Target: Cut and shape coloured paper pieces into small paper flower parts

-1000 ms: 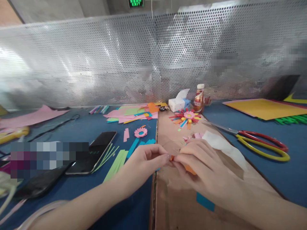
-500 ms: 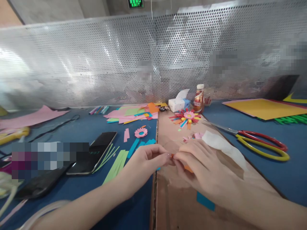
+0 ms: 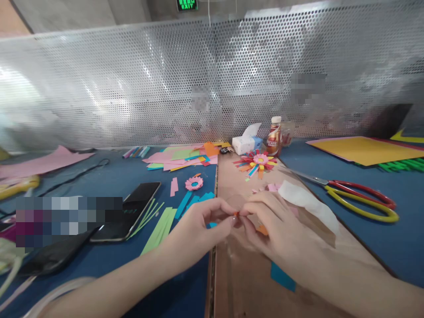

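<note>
My left hand (image 3: pixel 205 225) and my right hand (image 3: pixel 276 223) meet over the brown board. Thumb and fingers of each are pinched on a small orange paper piece (image 3: pixel 236 213), mostly covered by the fingertips. Another bit of orange paper (image 3: pixel 263 230) shows beneath my right hand. Under that wrist lies a blue paper piece (image 3: pixel 282 276). Left of my hands are a pink paper ring (image 3: pixel 194 183), blue paper strips (image 3: pixel 183 204) and green paper strips (image 3: pixel 161 229). Beyond them sits a multicoloured paper flower (image 3: pixel 260 160).
Scissors (image 3: pixel 361 198) with red and yellow handles lie open at right, beside a crumpled white tissue (image 3: pixel 306 203). A phone (image 3: pixel 130 214) is at left. Farther back stand a tissue pack (image 3: pixel 247 144) and a bottle (image 3: pixel 274 137), before a perforated metal screen (image 3: pixel 149 88). Coloured sheets (image 3: pixel 367 150) lie at far right.
The fingertips have shifted slightly, and a little more of the orange piece shows between them. My left hand's thumb and fingers part slightly more behind the pinch. Other things stay put.
</note>
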Demonstrator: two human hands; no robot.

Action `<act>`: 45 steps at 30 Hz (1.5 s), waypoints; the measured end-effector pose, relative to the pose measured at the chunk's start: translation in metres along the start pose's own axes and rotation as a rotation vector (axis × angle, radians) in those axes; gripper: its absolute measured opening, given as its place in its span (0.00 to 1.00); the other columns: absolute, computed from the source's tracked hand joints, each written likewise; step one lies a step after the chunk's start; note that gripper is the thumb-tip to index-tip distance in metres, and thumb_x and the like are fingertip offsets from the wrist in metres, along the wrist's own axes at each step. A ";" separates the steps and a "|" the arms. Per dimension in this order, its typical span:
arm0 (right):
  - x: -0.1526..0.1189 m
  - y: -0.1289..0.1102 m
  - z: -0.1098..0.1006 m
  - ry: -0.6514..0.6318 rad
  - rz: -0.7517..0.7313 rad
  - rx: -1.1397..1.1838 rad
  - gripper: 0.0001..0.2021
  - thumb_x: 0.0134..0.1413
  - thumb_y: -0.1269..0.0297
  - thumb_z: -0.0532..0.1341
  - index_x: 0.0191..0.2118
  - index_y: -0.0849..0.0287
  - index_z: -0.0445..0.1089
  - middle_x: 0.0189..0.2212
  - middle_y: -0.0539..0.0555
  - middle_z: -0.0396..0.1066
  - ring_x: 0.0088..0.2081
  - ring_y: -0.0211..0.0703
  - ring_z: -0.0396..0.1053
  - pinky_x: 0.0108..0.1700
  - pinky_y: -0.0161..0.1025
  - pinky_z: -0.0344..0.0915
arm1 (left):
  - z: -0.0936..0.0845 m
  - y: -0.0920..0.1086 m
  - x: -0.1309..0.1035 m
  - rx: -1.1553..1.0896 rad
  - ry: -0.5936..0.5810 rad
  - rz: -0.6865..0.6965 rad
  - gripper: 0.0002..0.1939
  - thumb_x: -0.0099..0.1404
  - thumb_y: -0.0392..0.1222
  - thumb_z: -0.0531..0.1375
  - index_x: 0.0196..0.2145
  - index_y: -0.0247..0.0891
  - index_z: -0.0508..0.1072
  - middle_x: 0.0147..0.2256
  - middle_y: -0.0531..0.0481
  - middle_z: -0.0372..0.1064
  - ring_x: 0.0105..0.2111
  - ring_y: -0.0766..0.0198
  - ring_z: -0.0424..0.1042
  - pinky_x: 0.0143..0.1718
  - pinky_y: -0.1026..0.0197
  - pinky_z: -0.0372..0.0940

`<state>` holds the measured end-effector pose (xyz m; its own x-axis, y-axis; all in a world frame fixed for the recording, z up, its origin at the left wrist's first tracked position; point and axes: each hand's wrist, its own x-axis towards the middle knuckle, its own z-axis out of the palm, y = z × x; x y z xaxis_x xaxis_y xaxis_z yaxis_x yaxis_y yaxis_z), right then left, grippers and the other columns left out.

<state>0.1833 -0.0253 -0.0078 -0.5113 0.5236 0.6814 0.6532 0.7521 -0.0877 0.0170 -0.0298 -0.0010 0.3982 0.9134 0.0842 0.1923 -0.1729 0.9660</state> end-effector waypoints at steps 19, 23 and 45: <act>0.002 -0.007 0.000 0.030 0.255 0.287 0.06 0.43 0.77 0.56 0.25 0.58 0.62 0.24 0.48 0.65 0.29 0.36 0.63 0.32 0.34 0.60 | 0.004 0.005 0.000 0.089 0.084 -0.051 0.04 0.56 0.37 0.55 0.28 0.35 0.69 0.29 0.50 0.73 0.32 0.64 0.71 0.34 0.65 0.64; 0.002 -0.008 -0.002 0.042 0.261 0.287 0.07 0.42 0.78 0.57 0.25 0.59 0.63 0.24 0.47 0.65 0.29 0.35 0.64 0.33 0.33 0.60 | 0.004 0.006 0.000 0.054 0.084 -0.058 0.04 0.56 0.37 0.55 0.28 0.35 0.70 0.29 0.50 0.73 0.33 0.63 0.71 0.35 0.65 0.64; 0.001 -0.008 -0.002 -0.056 0.453 0.415 0.05 0.47 0.73 0.55 0.29 0.57 0.66 0.28 0.49 0.68 0.31 0.37 0.67 0.33 0.35 0.64 | 0.001 0.002 0.002 -0.052 0.073 -0.080 0.03 0.54 0.38 0.57 0.27 0.35 0.68 0.29 0.50 0.71 0.33 0.63 0.70 0.36 0.63 0.62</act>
<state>0.1786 -0.0309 -0.0051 -0.2697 0.8389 0.4727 0.5463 0.5376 -0.6423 0.0191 -0.0290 0.0009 0.3169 0.9482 0.0221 0.1736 -0.0809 0.9815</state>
